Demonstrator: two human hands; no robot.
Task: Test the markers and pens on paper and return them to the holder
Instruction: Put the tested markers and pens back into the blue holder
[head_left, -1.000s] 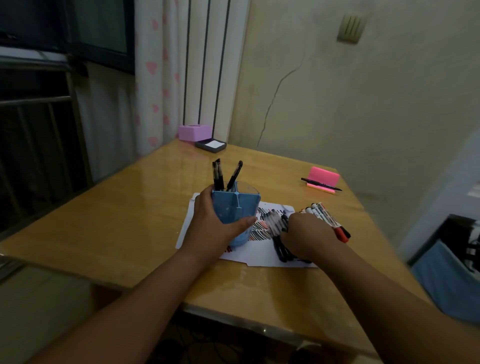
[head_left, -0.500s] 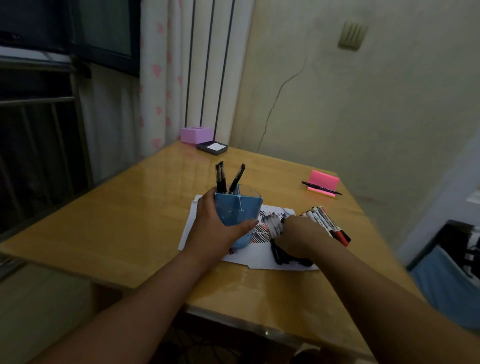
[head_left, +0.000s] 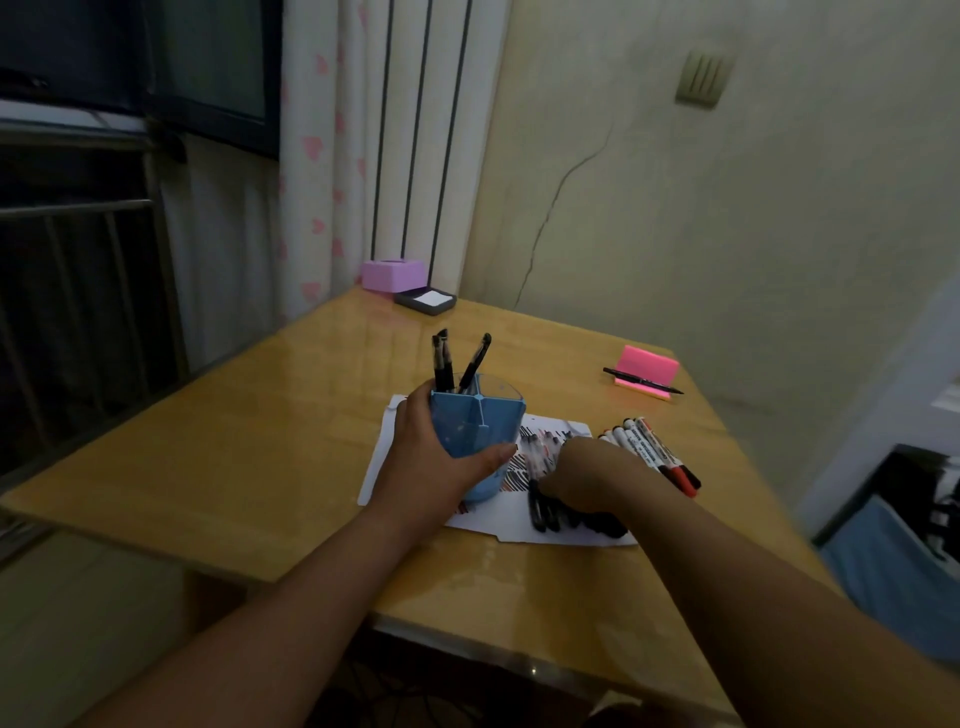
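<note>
A blue holder (head_left: 475, 426) with three black pens (head_left: 457, 361) in it stands on a white sheet of paper (head_left: 395, 431) covered in scribbles. My left hand (head_left: 431, 462) grips the holder from its left side, thumb across the front. My right hand (head_left: 587, 475) lies over a bunch of black pens (head_left: 550, 512) on the paper, fingers curled round them. A row of several markers (head_left: 649, 449) with red and black caps lies just right of that hand on the table.
The wooden table (head_left: 234, 457) sits in a corner by a curtain. At the back stand a pink box (head_left: 392, 274) and a dark tray with a white pad (head_left: 426, 300). A pink sticky-note block (head_left: 647, 366) with a black pen (head_left: 641, 380) across it lies far right.
My right hand has slid a little left and toward me over the black pens on the paper. The left hand stays on the holder.
</note>
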